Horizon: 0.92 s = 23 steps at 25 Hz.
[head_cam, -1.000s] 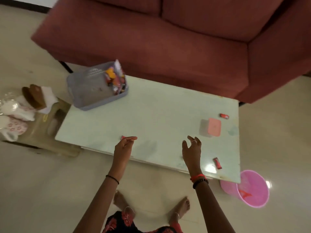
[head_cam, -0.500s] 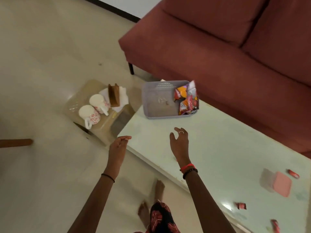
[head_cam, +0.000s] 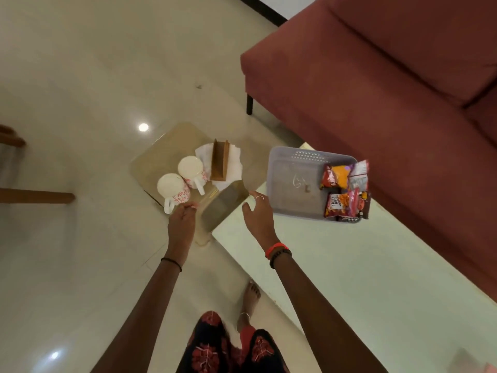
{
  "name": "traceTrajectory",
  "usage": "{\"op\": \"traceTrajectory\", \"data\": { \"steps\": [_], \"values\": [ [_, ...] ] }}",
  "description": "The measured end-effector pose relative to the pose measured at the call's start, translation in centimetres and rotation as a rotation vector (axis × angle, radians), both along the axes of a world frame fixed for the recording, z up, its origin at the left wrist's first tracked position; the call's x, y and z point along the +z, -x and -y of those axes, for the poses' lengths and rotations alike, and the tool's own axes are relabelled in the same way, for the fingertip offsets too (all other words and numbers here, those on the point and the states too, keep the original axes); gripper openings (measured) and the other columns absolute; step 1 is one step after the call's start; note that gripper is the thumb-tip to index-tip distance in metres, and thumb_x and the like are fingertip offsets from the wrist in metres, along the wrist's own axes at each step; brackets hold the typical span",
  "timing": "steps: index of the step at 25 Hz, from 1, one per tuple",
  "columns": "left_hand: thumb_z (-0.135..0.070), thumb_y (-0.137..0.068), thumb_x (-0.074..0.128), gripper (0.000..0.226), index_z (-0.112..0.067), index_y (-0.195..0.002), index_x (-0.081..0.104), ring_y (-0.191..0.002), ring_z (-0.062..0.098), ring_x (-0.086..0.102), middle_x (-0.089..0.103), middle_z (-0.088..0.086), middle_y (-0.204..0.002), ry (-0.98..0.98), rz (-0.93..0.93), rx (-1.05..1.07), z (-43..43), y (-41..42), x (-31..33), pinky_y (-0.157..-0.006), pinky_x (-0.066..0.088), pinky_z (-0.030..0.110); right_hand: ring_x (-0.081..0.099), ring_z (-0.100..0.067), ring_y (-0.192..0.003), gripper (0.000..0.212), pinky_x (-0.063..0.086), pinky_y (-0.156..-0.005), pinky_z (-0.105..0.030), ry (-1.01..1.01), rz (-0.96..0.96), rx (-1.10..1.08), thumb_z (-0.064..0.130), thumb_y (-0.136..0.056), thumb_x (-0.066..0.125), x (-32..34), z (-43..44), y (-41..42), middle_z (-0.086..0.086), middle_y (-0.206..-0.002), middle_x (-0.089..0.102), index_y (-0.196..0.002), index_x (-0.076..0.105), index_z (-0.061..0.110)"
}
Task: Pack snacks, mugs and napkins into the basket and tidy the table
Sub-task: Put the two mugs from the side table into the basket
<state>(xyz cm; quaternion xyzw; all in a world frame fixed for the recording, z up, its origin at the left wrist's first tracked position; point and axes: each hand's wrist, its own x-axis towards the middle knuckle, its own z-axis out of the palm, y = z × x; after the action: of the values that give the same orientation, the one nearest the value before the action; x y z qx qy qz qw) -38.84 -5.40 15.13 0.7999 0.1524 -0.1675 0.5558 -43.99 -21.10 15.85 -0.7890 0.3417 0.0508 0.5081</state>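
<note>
Both hands empty: left hand [head_cam: 181,220] loosely curled, just short of near mug [head_cam: 172,190]; right hand [head_cam: 258,214] spread above table corner. Second mug [head_cam: 192,171] just beyond, on low stool [head_cam: 161,157] left of basket [head_cam: 293,181]. Advice: grip handle firmly, lift straight up, set upright in bare left half, clear of snacks [head_cam: 345,188].

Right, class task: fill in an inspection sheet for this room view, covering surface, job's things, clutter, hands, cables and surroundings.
Surface: pale table, mostly bare; low stool beside its end.
Job's things: grey basket on the table, snack packets at one end; two white mugs on the stool, mouths down; napkins under a wooden holder.
Clutter: pink item at the picture's corner, unclear.
Hands: left hand near the nearer mug; right hand open, empty.
Cables: nothing seen.
Surroundings: red sofa, tiled floor.
</note>
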Motion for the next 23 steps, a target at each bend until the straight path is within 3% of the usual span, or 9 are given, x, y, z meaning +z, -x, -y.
{"op": "traceTrajectory", "data": {
  "steps": [6, 10, 13, 18, 23],
  "values": [
    [-0.004, -0.085, 0.053, 0.033, -0.006, -0.118, 0.051, -0.118, 0.027, 0.051, 0.055, 0.014, -0.127, -0.053, 0.041, 0.072, -2.2, -7.2, -3.0, -0.095, 0.043, 0.031, 0.047, -0.028, -0.127, 0.046, 0.038, -0.106, -0.033, -0.021, -0.098, 0.155, 0.009, -0.091, 0.048, -2.8, -2.9, -8.2, -0.014, -0.140, 0.042, -0.137, 0.043, 0.004],
    [-0.013, -0.075, 0.072, 0.072, -0.010, -0.137, 0.035, -0.129, 0.031, 0.035, 0.037, 0.018, -0.139, -0.284, 0.048, -0.168, -3.6, -11.3, -5.5, -0.107, 0.034, 0.042, 0.048, -0.032, -0.123, 0.042, 0.040, -0.100, -0.035, 0.012, -0.152, 0.197, 0.011, -0.089, 0.052, -4.8, -4.9, -13.5, -0.018, -0.133, 0.048, -0.129, 0.047, 0.000],
    [-0.027, -0.069, 0.078, 0.091, -0.013, -0.143, 0.027, -0.135, 0.031, 0.029, 0.034, 0.018, -0.143, -0.493, 0.045, -0.399, -4.4, -13.6, -7.8, -0.112, 0.029, 0.045, 0.038, -0.031, -0.133, 0.067, 0.036, -0.109, -0.035, 0.023, -0.153, 0.320, 0.013, -0.086, 0.062, -6.3, -6.0, -17.0, -0.021, -0.140, 0.041, -0.144, 0.031, 0.005],
    [-0.026, -0.063, 0.081, 0.096, -0.025, -0.142, 0.027, -0.123, 0.036, 0.046, 0.034, 0.017, -0.139, -0.442, -0.132, -0.539, -5.3, -16.3, -10.2, -0.104, 0.041, 0.049, 0.043, -0.037, -0.127, 0.086, 0.044, -0.102, -0.042, 0.272, -0.298, 0.601, 0.024, -0.081, 0.069, -8.5, -6.8, -21.6, -0.017, -0.145, 0.031, -0.150, 0.017, 0.023],
    [-0.023, -0.060, 0.081, 0.086, -0.026, -0.131, 0.034, -0.109, 0.040, 0.055, 0.036, 0.015, -0.132, -0.419, -0.181, -0.577, -5.5, -17.1, -10.8, -0.093, 0.049, 0.044, 0.046, -0.039, -0.117, 0.084, 0.047, -0.094, -0.041, 0.367, -0.368, 0.711, 0.008, -0.078, 0.065, -9.5, -7.3, -23.4, -0.017, -0.140, 0.031, -0.147, 0.023, 0.032]
  ]
}}
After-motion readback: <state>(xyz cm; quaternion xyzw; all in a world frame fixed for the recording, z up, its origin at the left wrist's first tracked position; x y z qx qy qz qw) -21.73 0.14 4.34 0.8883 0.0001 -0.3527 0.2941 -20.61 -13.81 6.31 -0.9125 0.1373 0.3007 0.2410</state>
